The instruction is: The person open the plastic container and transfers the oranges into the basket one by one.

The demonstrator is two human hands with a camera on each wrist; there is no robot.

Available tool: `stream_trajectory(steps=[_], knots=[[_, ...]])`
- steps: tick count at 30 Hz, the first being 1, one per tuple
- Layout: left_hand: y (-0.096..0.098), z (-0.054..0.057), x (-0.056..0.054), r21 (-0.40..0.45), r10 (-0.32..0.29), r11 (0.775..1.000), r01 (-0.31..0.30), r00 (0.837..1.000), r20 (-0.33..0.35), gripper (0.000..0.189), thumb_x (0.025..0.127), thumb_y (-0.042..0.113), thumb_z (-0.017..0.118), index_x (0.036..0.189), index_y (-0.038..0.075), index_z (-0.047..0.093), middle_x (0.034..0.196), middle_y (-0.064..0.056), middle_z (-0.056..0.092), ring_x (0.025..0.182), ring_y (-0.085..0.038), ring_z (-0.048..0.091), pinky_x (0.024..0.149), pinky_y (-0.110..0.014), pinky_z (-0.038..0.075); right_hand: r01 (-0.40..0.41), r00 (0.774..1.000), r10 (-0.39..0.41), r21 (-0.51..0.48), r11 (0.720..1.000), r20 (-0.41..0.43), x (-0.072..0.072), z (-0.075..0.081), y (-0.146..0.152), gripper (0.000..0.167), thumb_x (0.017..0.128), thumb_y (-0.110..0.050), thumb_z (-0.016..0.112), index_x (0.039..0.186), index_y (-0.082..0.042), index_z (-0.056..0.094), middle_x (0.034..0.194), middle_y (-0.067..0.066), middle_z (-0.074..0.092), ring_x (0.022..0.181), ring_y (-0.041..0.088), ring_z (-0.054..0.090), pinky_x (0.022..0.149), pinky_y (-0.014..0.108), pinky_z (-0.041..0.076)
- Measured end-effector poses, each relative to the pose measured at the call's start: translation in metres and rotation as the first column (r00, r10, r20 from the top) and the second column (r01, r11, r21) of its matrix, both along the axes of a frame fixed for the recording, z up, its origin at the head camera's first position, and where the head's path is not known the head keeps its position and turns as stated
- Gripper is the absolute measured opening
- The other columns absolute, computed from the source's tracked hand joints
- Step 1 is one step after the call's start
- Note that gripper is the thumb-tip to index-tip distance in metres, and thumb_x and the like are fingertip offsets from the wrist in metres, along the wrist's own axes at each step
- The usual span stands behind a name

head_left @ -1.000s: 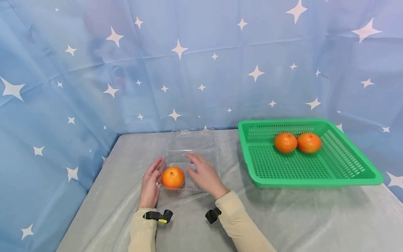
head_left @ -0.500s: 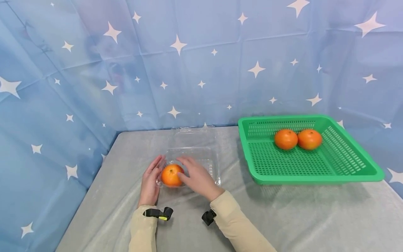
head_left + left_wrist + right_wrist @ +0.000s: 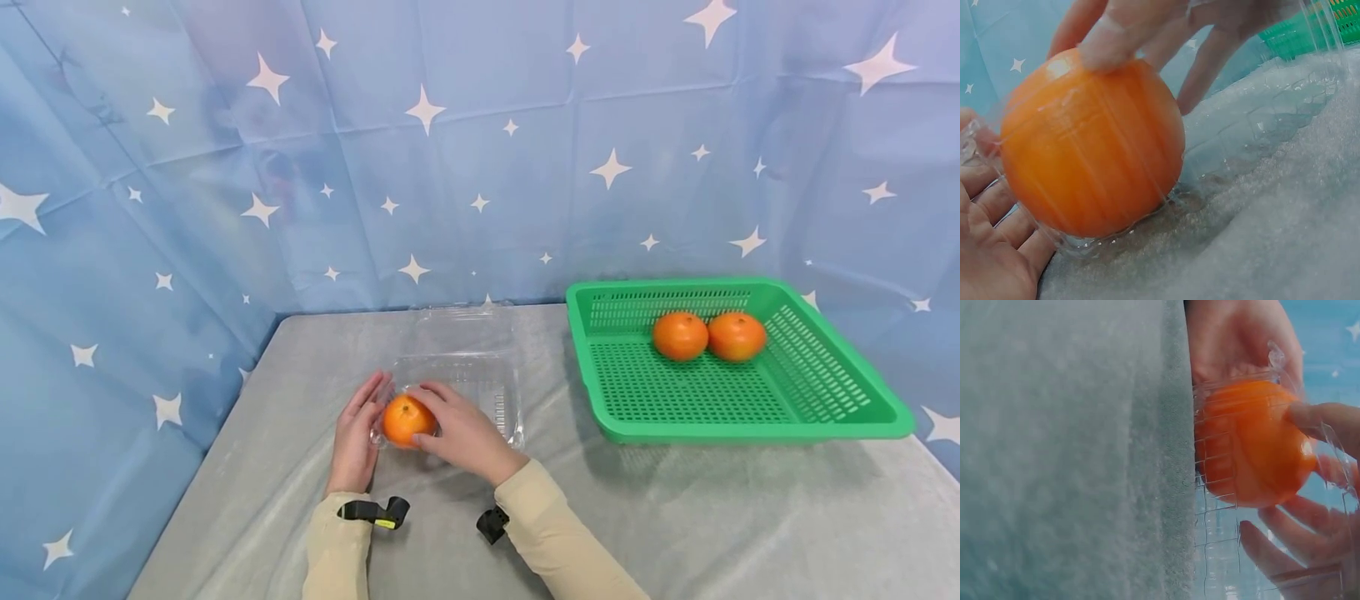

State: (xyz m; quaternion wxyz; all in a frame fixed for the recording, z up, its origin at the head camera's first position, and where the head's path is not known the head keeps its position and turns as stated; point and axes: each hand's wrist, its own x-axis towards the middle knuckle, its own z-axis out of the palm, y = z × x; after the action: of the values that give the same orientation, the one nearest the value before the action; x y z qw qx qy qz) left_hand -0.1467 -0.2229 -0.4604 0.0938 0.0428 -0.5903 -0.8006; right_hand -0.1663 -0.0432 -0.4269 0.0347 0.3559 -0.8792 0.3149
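Note:
An orange sits at the left end of a clear plastic clamshell box, whose lid lies folded back. My right hand holds the orange from the right, thumb at its near side and fingers over the top and far side. Along the box's left wall my left hand stands with straight fingers touching the plastic. In the left wrist view the orange shows through the clear wall, the left palm beside it. The right wrist view has the thumb and fingers around the orange.
To the right stands a green plastic basket with two more oranges side by side in it. A grey cloth covers the table. Behind hangs a blue curtain with white stars.
My right hand has moved left from over the box to the orange and now grips it. The orange has shifted slightly left. My left hand has stayed at the box's left side.

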Motion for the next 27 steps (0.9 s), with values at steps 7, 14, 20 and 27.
stream_trajectory(steps=[7,14,20,27], knots=[[0.0002,-0.0012,0.0002,-0.012,-0.002,1.0,0.002,1.0,0.0,0.048,0.09,0.003,0.034,0.137,0.012,0.035,0.136,0.001,0.041,0.124,-0.014,0.037,0.101,-0.03,0.028,-0.016,0.999,0.014,0.035,0.999,0.043,0.0013,-0.0012,0.0,0.058,0.081,-0.036,0.06,0.134,-0.028,0.039,0.138,-0.001,0.034,0.112,0.019,0.047,0.084,0.039,0.045],[-0.0007,-0.0015,0.001,-0.025,0.0,1.0,0.0,1.0,0.002,0.048,0.09,0.003,0.034,0.137,0.013,0.035,0.135,0.002,0.042,0.124,-0.013,0.037,0.101,-0.029,0.029,-0.05,0.998,0.048,0.042,0.998,0.034,0.0011,-0.002,0.0002,0.058,0.082,-0.034,0.059,0.136,-0.026,0.037,0.141,-0.001,0.032,0.122,0.017,0.039,0.093,0.038,0.039],[-0.0009,-0.0012,0.001,-0.011,0.003,1.0,-0.003,1.0,-0.002,0.048,0.09,0.002,0.034,0.137,0.011,0.035,0.135,0.002,0.041,0.123,-0.012,0.039,0.098,-0.025,0.032,-0.076,0.996,0.074,0.027,0.997,0.055,0.0023,-0.0004,0.0002,0.058,0.082,-0.03,0.059,0.136,-0.024,0.037,0.14,-0.001,0.034,0.123,0.016,0.038,0.095,0.037,0.037],[0.0004,-0.0014,0.0008,-0.005,-0.009,1.0,0.008,1.0,-0.026,0.048,0.09,0.002,0.034,0.137,0.01,0.034,0.137,-0.002,0.04,0.124,-0.014,0.038,0.099,-0.026,0.031,-0.041,0.995,0.043,-0.025,0.999,0.094,0.0012,-0.0011,0.0009,0.054,0.08,-0.029,0.062,0.13,-0.025,0.041,0.131,-0.008,0.042,0.111,0.011,0.046,0.089,0.032,0.042]])
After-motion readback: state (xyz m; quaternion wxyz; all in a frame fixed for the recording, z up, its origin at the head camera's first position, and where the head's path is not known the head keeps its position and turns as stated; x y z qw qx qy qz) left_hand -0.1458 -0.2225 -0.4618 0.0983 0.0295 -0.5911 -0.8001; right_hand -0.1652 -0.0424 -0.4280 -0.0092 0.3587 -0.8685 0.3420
